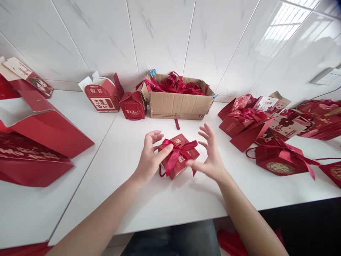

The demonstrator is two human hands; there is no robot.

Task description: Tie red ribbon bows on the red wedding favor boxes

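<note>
A small red gift box (183,156) tied with a red ribbon bow (179,149) lies on the white table (149,199) in front of me. My left hand (149,156) rests against the box's left side, thumb on the bow's left loop, fingers curled and apart. On the box's right, my right hand (209,153) has its fingers spread, and the lower fingertips touch the ribbon's right tail.
A cardboard box (177,103) full of red ribbons stands at the back against the tiled wall, with two red gift boxes (106,94) to its left. Red boxes and bags (271,131) are piled on the right. Large flat red cartons (39,135) lie on the left.
</note>
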